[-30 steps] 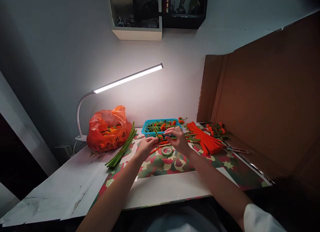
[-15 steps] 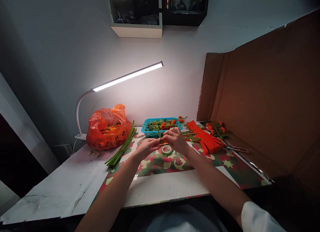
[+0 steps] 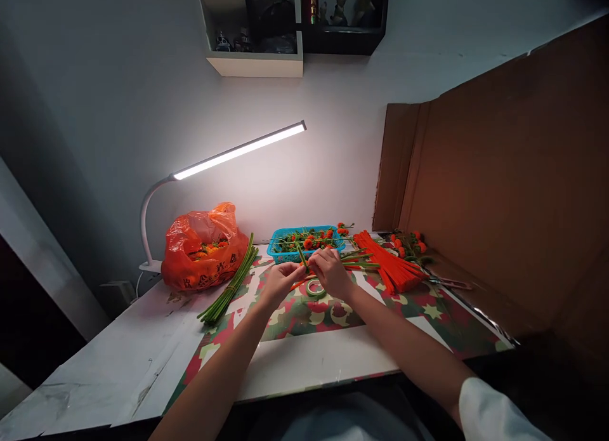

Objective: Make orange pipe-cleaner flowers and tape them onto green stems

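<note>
In the middle of the table my left hand (image 3: 280, 283) pinches a short green stem (image 3: 301, 254) that points up and away. My right hand (image 3: 330, 273) is closed at the same stem, its fingertips meeting those of my left hand; what exactly they grip is too small to make out. Just beneath the hands lies a roll of green tape (image 3: 314, 288), with a thin orange strip (image 3: 301, 282) beside it. A blue basket (image 3: 280, 257) of orange flowers on green stems stands right behind my hands. More green stems (image 3: 361, 264) lie to the right of my right hand.
A bundle of green stems (image 3: 231, 287) and an orange plastic bag (image 3: 202, 273) are at left, by a lit lamp (image 3: 238, 151). Orange strips (image 3: 390, 266), orange flowers (image 3: 410, 244) and scissors (image 3: 454, 283) lie at right, beside a tall cardboard panel (image 3: 495, 193).
The view has shifted slightly. My right hand has turned a little and its fingers have drawn lower around the stem. More of the orange strip shows beneath my left hand.
</note>
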`<control>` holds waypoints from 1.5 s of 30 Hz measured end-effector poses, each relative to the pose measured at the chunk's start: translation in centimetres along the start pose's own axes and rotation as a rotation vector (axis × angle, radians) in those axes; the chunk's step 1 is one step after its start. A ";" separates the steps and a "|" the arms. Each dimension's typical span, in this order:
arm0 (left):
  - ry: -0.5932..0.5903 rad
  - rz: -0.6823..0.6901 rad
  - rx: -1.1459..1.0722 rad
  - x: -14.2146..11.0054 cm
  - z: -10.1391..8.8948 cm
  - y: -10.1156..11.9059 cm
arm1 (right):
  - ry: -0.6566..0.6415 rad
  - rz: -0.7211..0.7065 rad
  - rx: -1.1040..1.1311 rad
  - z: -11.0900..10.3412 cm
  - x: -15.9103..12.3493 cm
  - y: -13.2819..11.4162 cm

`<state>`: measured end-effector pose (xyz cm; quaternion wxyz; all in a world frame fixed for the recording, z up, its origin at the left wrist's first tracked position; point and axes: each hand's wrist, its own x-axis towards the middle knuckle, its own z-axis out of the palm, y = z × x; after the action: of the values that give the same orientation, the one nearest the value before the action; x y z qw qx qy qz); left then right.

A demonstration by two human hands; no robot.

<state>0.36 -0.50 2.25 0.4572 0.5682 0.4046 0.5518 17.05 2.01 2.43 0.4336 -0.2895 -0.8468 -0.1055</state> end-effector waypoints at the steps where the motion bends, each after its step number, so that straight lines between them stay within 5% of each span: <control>1: -0.014 -0.046 -0.038 0.1 -0.1 0.1 | 0.001 -0.026 -0.017 0.0 0.0 0.1; 6: -0.055 -0.156 -0.108 0.3 -0.6 0.1 | -0.018 -0.135 -0.075 -0.2 0.2 0.5; 11: 0.057 0.192 0.225 -0.3 0.0 0.0 | -0.024 0.062 0.046 0.0 0.3 0.0; 14: 0.151 0.423 0.421 -0.8 0.5 0.5 | -0.036 0.281 0.348 0.5 0.6 -0.2; 18: 0.089 0.518 0.517 -1.1 0.6 1.2 | -0.163 0.530 0.976 1.5 1.1 0.3; 20: 0.055 0.525 0.528 -1.0 0.5 1.2 | -0.213 0.636 1.138 1.8 1.1 0.5; 23: 0.104 0.501 0.478 -0.7 0.3 0.5 | -0.162 0.679 1.095 1.7 1.2 0.6; 28: 0.153 0.180 0.094 0.2 0.1 -1.0 | 0.067 0.499 0.685 0.4 1.2 0.5; 33: 0.108 -0.026 -0.112 0.4 0.3 -0.9 | 0.093 0.412 0.597 -0.1 0.9 0.4; 40: -0.010 0.094 0.087 0.1 0.3 -0.8 | -0.029 0.629 0.984 1.1 0.7 0.7; 45: -0.018 0.153 0.146 0.2 0.2 -1.2 | 0.012 0.691 1.034 1.3 0.6 0.4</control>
<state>0.65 0.02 1.16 0.3750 0.6340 0.3950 0.5490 16.12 3.16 2.11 0.5314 -0.2988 -0.6434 0.4630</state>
